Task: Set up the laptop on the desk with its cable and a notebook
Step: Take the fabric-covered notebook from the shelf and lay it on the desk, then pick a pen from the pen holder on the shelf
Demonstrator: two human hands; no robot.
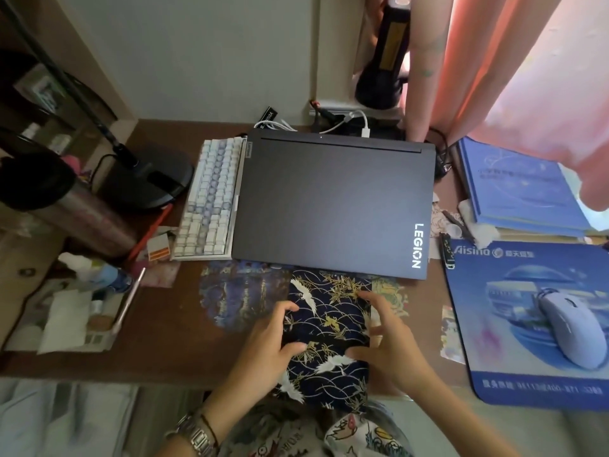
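Both hands hold the notebook, a dark cloth-patterned book with white cranes and gold leaves, at the 6 o'clock edge of the bench. The left hand grips its left edge, thumb on the cover and fingers curled over the side. The right hand clamps the right edge the same way, its fingers partly spread. The book's near end overhangs the bench edge toward the person's lap; its far end just meets the front edge of the closed laptop, which lies flat at the centre with its lid down.

To do this step well, I judge the notebook should slide forward until it rests fully on the bench, square to the laptop's front edge but not pushed under or onto it, so the lid can open freely. Even pressure from both hands would keep it from twisting.

A white cable lies at 12 o'clock behind the laptop; whether it is plugged in I cannot tell.

For containers, a dark tumbler lies tilted at 9 o'clock, contents hidden. A small bottle lies at 8 o'clock among papers.
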